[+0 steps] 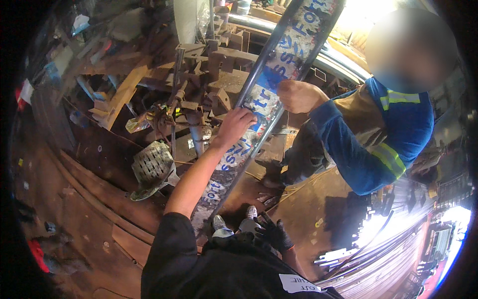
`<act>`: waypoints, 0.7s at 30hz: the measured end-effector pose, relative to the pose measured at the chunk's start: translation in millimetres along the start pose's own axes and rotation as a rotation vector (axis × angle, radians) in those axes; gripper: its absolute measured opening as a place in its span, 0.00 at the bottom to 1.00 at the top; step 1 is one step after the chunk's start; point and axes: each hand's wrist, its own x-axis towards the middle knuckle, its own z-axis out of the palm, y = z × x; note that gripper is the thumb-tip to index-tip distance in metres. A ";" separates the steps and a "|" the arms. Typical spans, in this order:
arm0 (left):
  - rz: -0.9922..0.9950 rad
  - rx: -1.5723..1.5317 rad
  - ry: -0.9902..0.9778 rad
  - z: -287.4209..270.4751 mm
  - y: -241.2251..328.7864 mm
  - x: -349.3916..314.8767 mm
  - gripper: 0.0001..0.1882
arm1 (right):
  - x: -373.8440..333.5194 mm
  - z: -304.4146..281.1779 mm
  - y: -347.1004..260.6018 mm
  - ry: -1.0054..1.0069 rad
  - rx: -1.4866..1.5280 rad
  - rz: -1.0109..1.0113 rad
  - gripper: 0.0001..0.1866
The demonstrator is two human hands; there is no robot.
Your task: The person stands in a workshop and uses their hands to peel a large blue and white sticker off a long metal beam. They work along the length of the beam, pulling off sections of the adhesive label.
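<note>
A long, narrow metal beam [273, 92] with dark edges and a white, blue-lettered face slants from the top right down toward my body. The face looks scuffed and dirty. My bare left hand [238, 125] reaches across it, fingers bent and closed on the beam's left part. Down by my waist is my right hand [274, 234] in a dark glove, fingers spread, holding nothing and away from the beam. Opposite me, a co-worker's hand [301, 95] has its fingertips pinched at the beam's right edge; whatever they pinch is too small to tell.
The co-worker in a blue jacket [348, 144] stands close on the right. Left of the beam are a perforated metal seat [152, 167], a wooden plank [122, 94] and rusty metal parts [226, 89]. Long metal bars [383, 249] lie at lower right. My shoes [251, 213] stand beside the beam.
</note>
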 end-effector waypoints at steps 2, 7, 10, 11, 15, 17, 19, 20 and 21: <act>0.016 -0.016 0.052 0.8 0.0 -1.7 0.08 | -0.4 1.2 -0.3 0.022 0.019 0.009 0.47; -0.023 -0.047 0.041 3.3 1.6 -8.8 0.10 | -4.5 3.5 0.2 -0.002 -0.042 0.007 0.46; -0.022 -0.033 0.070 2.8 6.9 -12.1 0.10 | -5.9 0.8 2.5 0.000 -0.014 0.017 0.46; -0.026 -0.015 0.089 2.2 10.7 -13.7 0.10 | -6.2 0.1 2.9 0.000 -0.013 0.021 0.46; -0.177 -0.063 0.136 4.4 44.3 -32.7 0.09 | -6.8 1.3 4.2 0.064 -0.019 0.018 0.46; -0.397 -0.376 0.035 6.2 68.1 -55.4 0.07 | -5.7 5.0 4.8 0.091 -0.033 0.019 0.46; -0.602 -0.638 -0.130 6.7 99.4 -89.5 0.07 | -3.1 9.4 3.2 0.101 -0.041 0.017 0.47; -0.633 -0.747 -0.229 5.0 111.3 -109.3 0.08 | -2.4 11.3 2.8 0.099 -0.046 0.016 0.47; -0.602 -0.776 -0.231 3.5 125.1 -130.2 0.08 | -1.3 13.1 2.7 0.097 -0.049 0.015 0.47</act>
